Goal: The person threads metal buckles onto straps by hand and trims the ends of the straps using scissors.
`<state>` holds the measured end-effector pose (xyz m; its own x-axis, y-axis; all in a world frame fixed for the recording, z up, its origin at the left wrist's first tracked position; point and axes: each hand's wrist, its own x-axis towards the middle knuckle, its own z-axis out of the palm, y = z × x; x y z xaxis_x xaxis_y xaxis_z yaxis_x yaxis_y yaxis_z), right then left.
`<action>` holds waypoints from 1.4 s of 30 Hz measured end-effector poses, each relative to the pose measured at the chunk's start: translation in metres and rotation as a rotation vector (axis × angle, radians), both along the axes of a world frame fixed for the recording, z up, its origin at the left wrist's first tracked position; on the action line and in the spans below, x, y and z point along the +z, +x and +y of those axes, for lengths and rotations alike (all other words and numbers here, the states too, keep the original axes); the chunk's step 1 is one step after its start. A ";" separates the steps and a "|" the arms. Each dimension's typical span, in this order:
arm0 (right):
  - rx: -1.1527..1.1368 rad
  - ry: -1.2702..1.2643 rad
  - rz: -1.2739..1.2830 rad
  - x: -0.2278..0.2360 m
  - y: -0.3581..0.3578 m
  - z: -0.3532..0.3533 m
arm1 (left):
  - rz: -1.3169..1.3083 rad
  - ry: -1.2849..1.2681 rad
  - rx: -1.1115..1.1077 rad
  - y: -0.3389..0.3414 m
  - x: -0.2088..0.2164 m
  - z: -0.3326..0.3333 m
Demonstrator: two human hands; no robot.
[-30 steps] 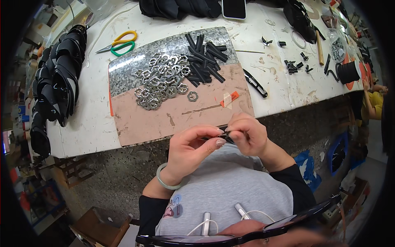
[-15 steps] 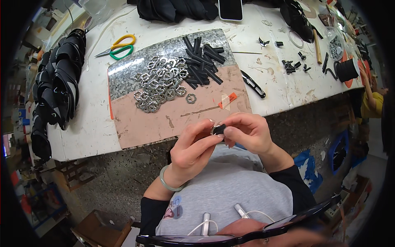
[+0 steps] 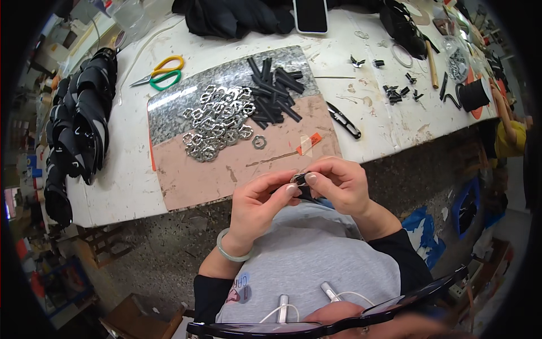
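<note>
Close to the table's near edge, my left hand (image 3: 261, 204) and my right hand (image 3: 341, 185) meet fingertip to fingertip. The left one pinches a small silver metal ring (image 3: 295, 177). Between the right thumb and forefinger is a short black strip (image 3: 302, 181), which touches the ring or passes through it; the fingers hide which. Beyond my hands, a heap of silver flower-shaped metal rings (image 3: 217, 121) lies on a pinkish board (image 3: 248, 181), with one ring (image 3: 259, 142) apart from it. Several black strips (image 3: 276, 90) are piled beside the heap.
Scissors (image 3: 164, 73) with yellow and green handles lie at left, near stacked black pieces (image 3: 90, 113). Right of the board are a black utility knife (image 3: 344, 120), small black-strip pieces (image 3: 395, 93) and a black cord spool (image 3: 473, 95). A phone (image 3: 311, 16) lies at the back.
My left thumb has shifted up onto the ring and strip, and the left fingers have bent differently. The two hands stay together in nearly the same spot. The view has tilted slightly.
</note>
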<state>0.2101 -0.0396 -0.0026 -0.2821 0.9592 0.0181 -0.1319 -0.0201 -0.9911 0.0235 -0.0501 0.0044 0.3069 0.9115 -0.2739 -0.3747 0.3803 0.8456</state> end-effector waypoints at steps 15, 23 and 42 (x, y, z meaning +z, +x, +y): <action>-0.157 0.418 -0.274 0.004 0.025 0.010 | 0.205 0.167 0.060 0.015 0.002 0.016; -0.614 0.383 -0.946 -0.015 0.191 0.123 | 0.450 0.272 -0.035 0.012 0.042 0.120; -0.331 0.844 -0.590 0.035 0.172 0.142 | 0.078 0.118 -0.688 0.160 0.020 0.222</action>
<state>0.3819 0.1027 0.0325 -0.1914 0.7313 0.6547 0.4971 0.6474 -0.5778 0.1836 0.1715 0.0249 0.8081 0.5422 -0.2301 -0.0180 0.4132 0.9105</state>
